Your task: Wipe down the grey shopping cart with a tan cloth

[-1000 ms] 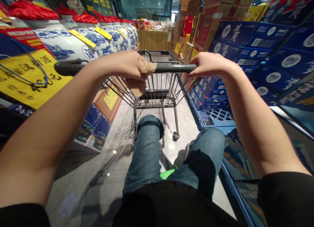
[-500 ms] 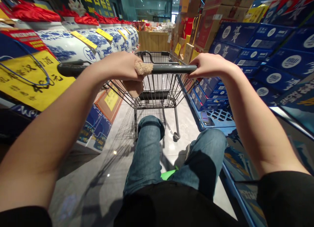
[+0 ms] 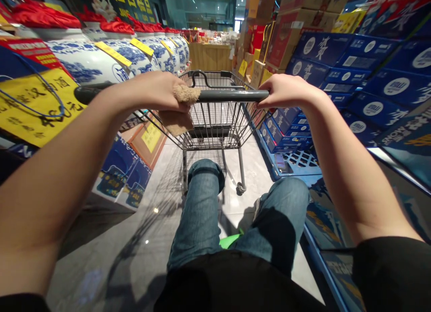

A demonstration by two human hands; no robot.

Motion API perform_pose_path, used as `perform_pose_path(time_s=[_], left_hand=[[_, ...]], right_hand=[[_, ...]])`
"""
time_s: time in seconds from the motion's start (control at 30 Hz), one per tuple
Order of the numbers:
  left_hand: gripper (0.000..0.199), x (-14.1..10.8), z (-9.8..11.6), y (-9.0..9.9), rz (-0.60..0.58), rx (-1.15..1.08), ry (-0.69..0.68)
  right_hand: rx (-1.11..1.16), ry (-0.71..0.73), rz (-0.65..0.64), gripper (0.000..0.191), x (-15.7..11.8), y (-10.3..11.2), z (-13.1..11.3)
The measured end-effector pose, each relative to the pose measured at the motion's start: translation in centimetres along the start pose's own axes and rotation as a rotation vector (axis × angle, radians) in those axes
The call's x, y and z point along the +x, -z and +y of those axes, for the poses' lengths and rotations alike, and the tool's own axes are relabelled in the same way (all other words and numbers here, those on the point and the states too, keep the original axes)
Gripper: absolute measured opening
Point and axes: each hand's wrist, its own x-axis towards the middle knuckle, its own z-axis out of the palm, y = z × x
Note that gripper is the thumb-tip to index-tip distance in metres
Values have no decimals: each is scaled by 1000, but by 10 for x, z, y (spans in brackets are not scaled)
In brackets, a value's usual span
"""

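A shopping cart (image 3: pixel 213 147) of dark wire stands straight in front of me, its grey push handle (image 3: pixel 234 95) running crosswise. My left hand (image 3: pixel 156 91) is closed over the left part of the handle with a brown, fluffy cloth (image 3: pixel 186 94). The cloth wraps the bar, and its lower end hangs below the fingers. At the handle's right end, my right hand (image 3: pixel 285 88) is curled around the bar. Its fingertips are partly hidden. Inside the wire basket I see no goods.
Large blue-and-white jars (image 3: pixel 89 60) with red cloth tops line the left side, above gift boxes (image 3: pixel 126 168). Stacked blue cartons (image 3: pixel 321 47) on a blue plastic pallet (image 3: pixel 305 161) flank the right. A wooden counter (image 3: pixel 210 56) stands at the far end of the tiled aisle.
My left hand has slid a little to the left along the handle, taking the brown cloth with it. My right hand stays in place on the bar.
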Motion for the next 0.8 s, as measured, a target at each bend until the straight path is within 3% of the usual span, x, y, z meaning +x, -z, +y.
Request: perform_pose_path(time_s=[0.07, 0.1, 0.23, 0.3, 0.4, 0.53, 0.6, 0.67, 0.73, 0.8], left_hand=[[36, 4, -1, 3, -160, -11, 49], [39, 1, 2, 2, -154, 14, 78], [54, -31, 17, -16, 296, 159, 107], [55, -44, 16, -21, 375, 241, 116], [49, -38, -4, -15, 269, 287, 163], [45, -9, -36, 2, -148, -15, 54], [45, -7, -37, 3, -202, -57, 48], [47, -18, -26, -2, -39, 62, 114], [52, -34, -11, -9, 233, 236, 172], [52, -43, 1, -13, 348, 305, 196]], right_hand=[[0, -1, 5, 28, -2, 1, 0], [0, 1, 7, 28, -3, 2, -1], [1, 12, 7, 28, -7, 5, -4], [-5, 9, 8, 26, -9, 6, -7], [-7, 3, 8, 23, -9, 7, -11], [-6, -3, 13, 27, -9, 6, -10], [-2, -3, 11, 30, -10, 7, -8], [10, 10, 2, 32, -11, 8, -7], [22, 25, -7, 33, -12, 9, -7], [22, 30, 0, 33, -12, 8, -7]])
